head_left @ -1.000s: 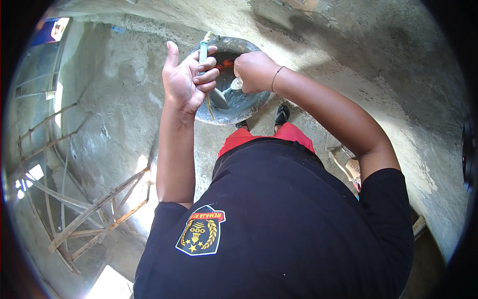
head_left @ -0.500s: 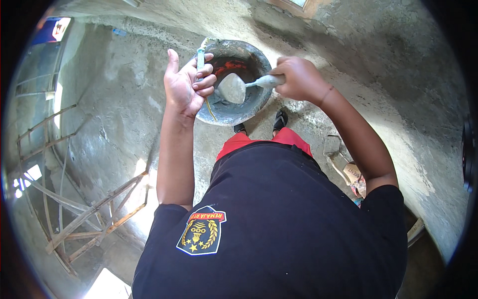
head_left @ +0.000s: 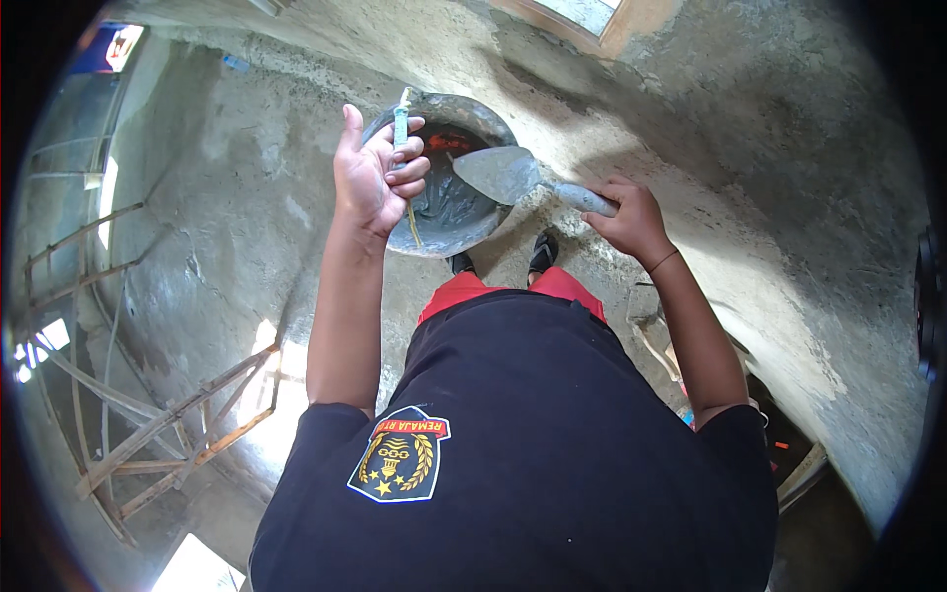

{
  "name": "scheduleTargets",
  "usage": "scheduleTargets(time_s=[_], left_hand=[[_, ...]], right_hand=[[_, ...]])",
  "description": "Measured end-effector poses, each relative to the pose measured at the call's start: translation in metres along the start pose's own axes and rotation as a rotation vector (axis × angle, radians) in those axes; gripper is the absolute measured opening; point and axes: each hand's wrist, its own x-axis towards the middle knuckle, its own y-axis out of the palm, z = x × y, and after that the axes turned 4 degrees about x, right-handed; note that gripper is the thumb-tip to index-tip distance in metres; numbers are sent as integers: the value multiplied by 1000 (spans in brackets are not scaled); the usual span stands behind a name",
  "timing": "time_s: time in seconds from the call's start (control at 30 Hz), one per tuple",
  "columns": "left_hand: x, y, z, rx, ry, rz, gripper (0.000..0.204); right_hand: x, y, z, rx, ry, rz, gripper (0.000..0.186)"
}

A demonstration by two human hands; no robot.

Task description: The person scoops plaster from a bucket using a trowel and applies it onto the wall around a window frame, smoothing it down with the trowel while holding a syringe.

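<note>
My left hand [head_left: 378,183] has its fingers curled round the pale blue-green grip of a cord handle [head_left: 400,128], thumb sticking up. The cord's ends run to the rim of a round dark bucket [head_left: 464,240], which holds wet grey mortar [head_left: 444,202] and shows an orange-red patch on its inner wall. In my right hand [head_left: 634,219], the handle of a pointed trowel [head_left: 501,174] is gripped. Its grey-coated blade points left above the bucket's right side, apart from the mortar as far as I can see.
My feet in black sandals [head_left: 543,253] stand just behind the bucket. A plastered wall [head_left: 750,178] rises on the right, with a framed opening [head_left: 582,15] at the top. Wooden poles form a frame [head_left: 178,434] at lower left. Several items lie by my right arm.
My right hand has drawn the trowel to the right and turned its blade, from over the bucket's middle to its right side. My left hand still holds the handle; the bucket has shifted slightly left.
</note>
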Motion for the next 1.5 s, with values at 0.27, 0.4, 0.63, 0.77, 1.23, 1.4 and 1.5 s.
scheduleTargets(time_s=[0.27, 0.4, 0.63, 0.77, 1.23, 1.4, 1.5], left_hand=[[-2, -7, -3, -66, 20, 70, 85], [-3, -1, -6, -61, 17, 73, 85], [-6, -1, -6, -29, 1, 41, 86], [-3, 0, -8, -10, 9, 24, 87], [8, -1, -12, -60, 37, 29, 87], [16, -7, -10, -65, 28, 24, 86], [20, -12, -8, -75, 16, 31, 86]], right_hand=[[-15, 22, -28, -54, 6, 16, 37], [-22, 50, -49, -53, 10, -29, 35], [-33, 65, -29, -72, 94, -78, 40], [-34, 62, -25, -32, -77, -213, 39], [-21, 53, -31, -164, -36, -230, 38], [-21, 56, -28, -151, -51, -249, 37], [-18, 55, -26, -167, -49, -234, 37]])
